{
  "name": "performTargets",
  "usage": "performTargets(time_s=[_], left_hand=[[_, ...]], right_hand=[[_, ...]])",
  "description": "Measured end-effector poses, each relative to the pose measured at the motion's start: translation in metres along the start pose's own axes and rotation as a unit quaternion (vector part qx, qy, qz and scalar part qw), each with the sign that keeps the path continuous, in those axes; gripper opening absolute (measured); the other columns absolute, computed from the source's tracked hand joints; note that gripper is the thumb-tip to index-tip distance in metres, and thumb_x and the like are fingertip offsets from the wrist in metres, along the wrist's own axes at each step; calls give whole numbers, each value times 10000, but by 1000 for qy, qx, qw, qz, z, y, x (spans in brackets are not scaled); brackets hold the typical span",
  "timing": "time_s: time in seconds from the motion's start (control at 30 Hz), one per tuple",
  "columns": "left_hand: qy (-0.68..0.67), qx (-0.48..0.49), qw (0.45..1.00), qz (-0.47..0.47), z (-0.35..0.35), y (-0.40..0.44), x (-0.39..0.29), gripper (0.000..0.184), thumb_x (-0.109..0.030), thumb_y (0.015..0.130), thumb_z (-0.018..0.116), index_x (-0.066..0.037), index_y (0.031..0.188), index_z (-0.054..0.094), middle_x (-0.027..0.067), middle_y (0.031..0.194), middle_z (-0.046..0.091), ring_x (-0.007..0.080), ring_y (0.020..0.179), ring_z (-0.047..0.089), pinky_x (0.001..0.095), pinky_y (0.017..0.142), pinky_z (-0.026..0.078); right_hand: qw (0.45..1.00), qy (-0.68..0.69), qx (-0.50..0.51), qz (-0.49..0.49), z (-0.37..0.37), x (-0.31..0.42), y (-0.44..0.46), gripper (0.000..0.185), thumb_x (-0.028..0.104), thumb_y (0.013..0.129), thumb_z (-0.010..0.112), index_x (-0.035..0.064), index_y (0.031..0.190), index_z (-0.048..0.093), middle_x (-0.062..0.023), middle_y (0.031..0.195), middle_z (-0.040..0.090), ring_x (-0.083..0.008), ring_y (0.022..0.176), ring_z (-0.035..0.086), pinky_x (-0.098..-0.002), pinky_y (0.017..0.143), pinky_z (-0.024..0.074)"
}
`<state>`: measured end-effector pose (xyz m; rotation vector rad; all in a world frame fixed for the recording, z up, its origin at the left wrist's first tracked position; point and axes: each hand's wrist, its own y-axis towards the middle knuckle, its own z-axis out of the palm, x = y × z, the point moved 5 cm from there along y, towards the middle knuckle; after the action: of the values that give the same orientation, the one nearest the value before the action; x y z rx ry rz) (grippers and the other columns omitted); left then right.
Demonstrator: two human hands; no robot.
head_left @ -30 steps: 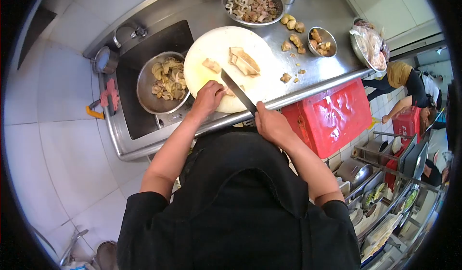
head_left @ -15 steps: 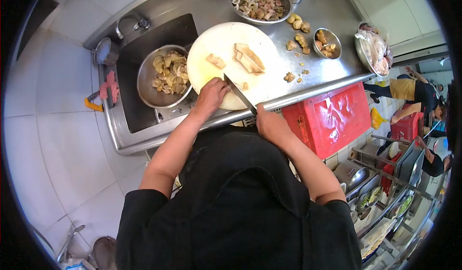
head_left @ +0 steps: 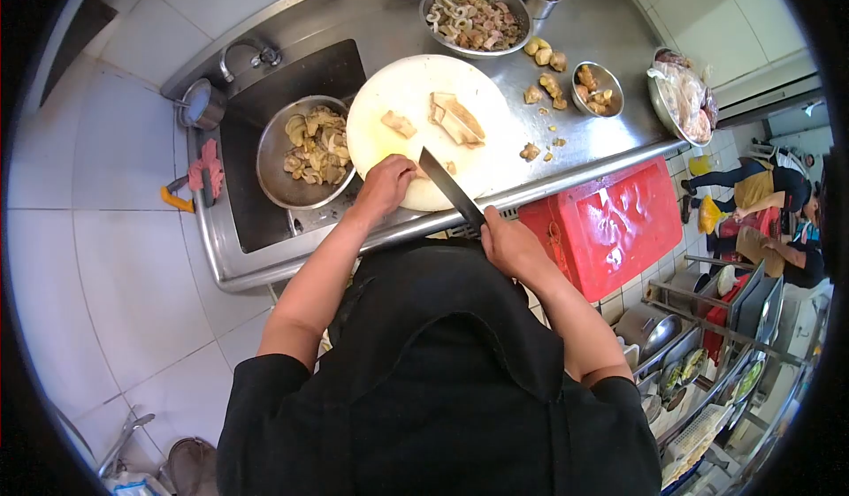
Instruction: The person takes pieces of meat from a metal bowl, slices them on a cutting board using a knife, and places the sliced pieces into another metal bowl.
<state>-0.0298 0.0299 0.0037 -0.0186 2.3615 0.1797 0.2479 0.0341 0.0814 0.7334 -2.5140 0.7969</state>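
Observation:
My right hand (head_left: 515, 247) grips a kitchen knife (head_left: 453, 186) by its handle. The wide, dark blade points up and left over the near part of a round white cutting board (head_left: 380, 80). Close to the blade's tip, my left hand (head_left: 386, 184) rests at the board's near-left edge with its fingers bent together; anything under them is hidden. On the board lie a large pale, folded piece of meat or skin (head_left: 458, 120), a smaller piece (head_left: 399, 124) and a small scrap (head_left: 451, 167).
Left of the board, a steel bowl (head_left: 270, 164) of yellowish-brown pieces sits in the sink (head_left: 243, 222). Behind are a bowl of cut pieces (head_left: 478, 20), ginger (head_left: 553, 87) and a small bowl (head_left: 610, 79). A red lid (head_left: 619, 222) is below the counter edge. Two people stand far right.
The knife blade has moved right, away from my left fingers, with my right hand shifting slightly right. My left hand stays at the board's edge. The people at the right have shifted.

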Motion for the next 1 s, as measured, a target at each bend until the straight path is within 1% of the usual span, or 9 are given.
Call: performTargets(time_s=[0.07, 0.1, 0.17, 0.3, 0.4, 0.5, 0.73, 0.83, 1.0], left_hand=[[-1, 3, 1000, -13, 0, 0, -1, 164, -111, 969, 724, 13, 1070, 758, 174, 1103, 747, 371, 1021, 724, 424, 915, 576], [-2, 5, 1000, -28, 0, -1, -1, 166, -116, 966, 727, 14, 1064, 757, 176, 1103, 747, 374, 1022, 724, 423, 913, 577], [-2, 3, 1000, -22, 0, 0, -3, 169, -120, 965, 728, 13, 1065, 757, 177, 1101, 747, 374, 1022, 725, 423, 912, 577], [10, 11, 1000, -7, 2, -1, -2, 167, -118, 967, 724, 8, 1071, 758, 178, 1100, 745, 377, 1027, 725, 432, 912, 576], [-12, -4, 1000, 9, 0, -2, -1, 165, -117, 972, 719, 4, 1078, 756, 176, 1101, 744, 378, 1029, 722, 438, 915, 574], [-8, 0, 1000, -7, 1, -3, 2, 166, -122, 978, 719, 2, 1082, 755, 178, 1098, 739, 379, 1024, 718, 442, 916, 572], [4, -6, 1000, -11, 3, -5, 5, 176, -129, 971, 733, 6, 1079, 764, 183, 1086, 728, 380, 1013, 713, 445, 908, 572], [11, -14, 1000, 5, 3, -4, 4, 182, -125, 967, 734, 5, 1089, 770, 182, 1085, 729, 381, 1023, 711, 441, 907, 573], [6, -9, 999, 31, 4, -2, 6, 189, -117, 961, 735, 9, 1097, 771, 189, 1086, 741, 382, 1022, 714, 441, 906, 575]], right_hand=[[998, 12, -42, -45, 5, 2, 11, 204, 167, 1056, 530, 0, 1168, 499, -335, 823, 685, -545, 799, 677, -677, 748, 493], [998, 12, -43, -43, 6, 4, 16, 204, 167, 1056, 530, 0, 1168, 499, -335, 823, 685, -545, 799, 677, -677, 748, 493], [999, -23, -9, -31, 10, 12, 30, 187, 123, 1049, 467, -22, 1154, 518, -323, 880, 717, -512, 897, 716, -635, 800, 535], [999, -16, -29, -40, 20, 30, 68, 176, 54, 1009, 458, -24, 1157, 515, -324, 932, 731, -499, 947, 723, -607, 828, 550], [998, -26, -30, -39, 20, 33, 83, 167, 53, 1011, 453, -31, 1144, 508, -325, 906, 727, -502, 927, 726, -613, 822, 549], [998, -24, -41, -29, 13, 29, 67, 168, 60, 1012, 458, -32, 1142, 510, -324, 878, 724, -504, 894, 729, -620, 808, 552], [999, -43, -11, -31, -5, 38, 40, 169, 70, 1019, 457, -31, 1142, 513, -327, 860, 719, -499, 856, 730, -629, 794, 551], [998, -52, -12, -44, -1, 36, 41, 171, 80, 1026, 456, -36, 1141, 511, -325, 854, 715, -498, 849, 726, -631, 789, 547], [998, -45, 28, -45, -10, 32, 20, 181, 92, 1036, 459, -40, 1149, 512, -317, 864, 717, -505, 868, 720, -622, 786, 546]])
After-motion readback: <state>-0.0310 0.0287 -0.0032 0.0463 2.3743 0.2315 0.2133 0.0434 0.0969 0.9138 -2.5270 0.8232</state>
